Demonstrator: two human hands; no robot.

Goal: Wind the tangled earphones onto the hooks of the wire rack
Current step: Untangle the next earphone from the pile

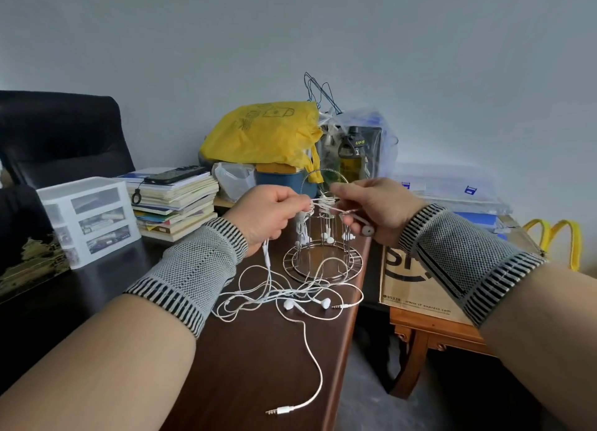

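— Earphones [292, 296], where do they lie?

— Mostly as a white tangle on the dark surface [258, 359], at the centre of the frame just in front of the wire rack [323, 256]. One plug [279, 410] trails toward the lower centre; another earphone cord is already coiled around the rack's top hooks, with buds hanging inside the frame.

— And the hands?

— Left hand [268, 214] has its fingers curled, pinching a cord at the rack's top left; that cord drops from the fist to the tangle. Right hand [371, 209] pinches the cord at the top right, and an earbud [366, 230] sits under its fingers, possibly held there too; the view is poor.

— What surrounds it?

— A stack of books [174, 204] and a white drawer unit [90, 217] at middle left, a yellow bag [261, 133] behind the rack, a cardboard box [420, 285] at right.
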